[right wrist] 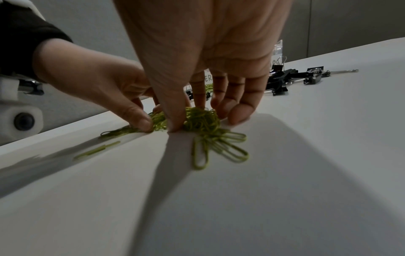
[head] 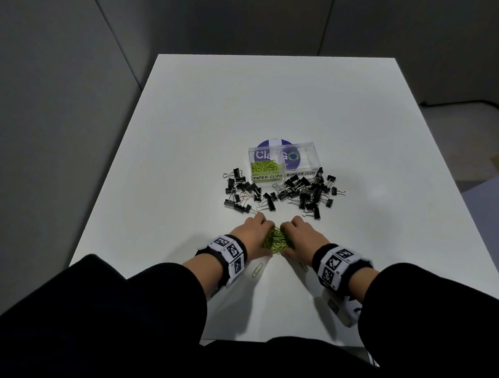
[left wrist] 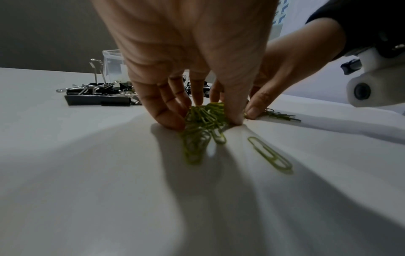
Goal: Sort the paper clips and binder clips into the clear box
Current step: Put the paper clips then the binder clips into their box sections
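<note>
Nearest of all, one loose green paper clip [head: 257,270] lies flat on the white table [head: 355,144], just beside the left wrist band [head: 228,254]. Just beyond it, the left hand [head: 254,231] and the right hand [head: 300,235] meet around a pile of green paper clips [head: 276,238], the left on the pile's left side, the right on its right. Both hands have fingers curled down, fingertips [left wrist: 173,123] on the table, pinching the heap between fingers and thumb; a few clips splay out toward the near edge. Farther off, black binder clips [head: 308,193] are scattered in a band across the table, from left to right. Behind them stands the clear box [head: 283,164], with more green paper clips [head: 266,167] in its left compartment, labelled PAPER CLIPS. Its right compartment is labelled BINDER CLIPS. A purple round disc [head: 274,144] shows behind and through the box.
</note>
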The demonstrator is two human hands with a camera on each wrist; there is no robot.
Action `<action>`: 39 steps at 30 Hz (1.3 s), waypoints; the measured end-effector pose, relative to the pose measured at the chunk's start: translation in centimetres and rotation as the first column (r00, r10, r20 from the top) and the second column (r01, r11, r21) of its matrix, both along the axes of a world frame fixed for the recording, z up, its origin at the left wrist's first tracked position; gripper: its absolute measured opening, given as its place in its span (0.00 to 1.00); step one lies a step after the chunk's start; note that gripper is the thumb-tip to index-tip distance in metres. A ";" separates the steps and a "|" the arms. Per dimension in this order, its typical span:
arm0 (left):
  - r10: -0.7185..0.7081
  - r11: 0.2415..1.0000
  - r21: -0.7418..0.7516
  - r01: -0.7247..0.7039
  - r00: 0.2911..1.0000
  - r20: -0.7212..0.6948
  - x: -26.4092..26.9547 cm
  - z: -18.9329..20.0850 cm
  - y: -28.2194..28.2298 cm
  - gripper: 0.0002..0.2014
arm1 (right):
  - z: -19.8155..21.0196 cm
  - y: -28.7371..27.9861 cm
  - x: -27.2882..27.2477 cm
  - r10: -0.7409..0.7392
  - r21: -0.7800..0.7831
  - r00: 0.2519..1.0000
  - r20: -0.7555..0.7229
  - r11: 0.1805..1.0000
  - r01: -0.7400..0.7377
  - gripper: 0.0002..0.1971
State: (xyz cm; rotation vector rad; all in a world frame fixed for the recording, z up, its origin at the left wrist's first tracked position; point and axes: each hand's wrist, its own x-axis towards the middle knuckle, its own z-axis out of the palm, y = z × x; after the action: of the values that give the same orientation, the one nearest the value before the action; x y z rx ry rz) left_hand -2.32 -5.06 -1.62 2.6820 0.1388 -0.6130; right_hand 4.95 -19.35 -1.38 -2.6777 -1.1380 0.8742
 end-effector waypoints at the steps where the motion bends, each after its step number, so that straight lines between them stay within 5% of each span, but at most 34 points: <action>1: 0.000 1.000 0.011 0.000 1.000 -0.005 0.2 0.1 -0.1 0.28 | 0.0 0.1 0.1 0.006 -0.006 1.000 0.007 1.000 -0.006 0.23; 9: 0.005 1.000 0.021 -0.004 0.999 -0.046 1.0 0.2 -0.1 0.13 | -0.2 -0.4 0.6 0.032 0.010 0.999 0.035 0.999 -0.032 0.16; 39: 0.070 0.996 -0.067 -0.064 0.993 0.092 0.7 0.4 2.4 0.16 | 0.0 -0.5 3.1 -0.038 0.114 0.999 -0.015 0.993 0.039 0.11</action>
State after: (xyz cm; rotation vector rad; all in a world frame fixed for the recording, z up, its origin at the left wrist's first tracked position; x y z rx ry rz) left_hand -1.63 -2.65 -1.18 2.6272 0.1802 -0.4618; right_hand 8.00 -19.85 -1.36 -2.5895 -1.0946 0.7936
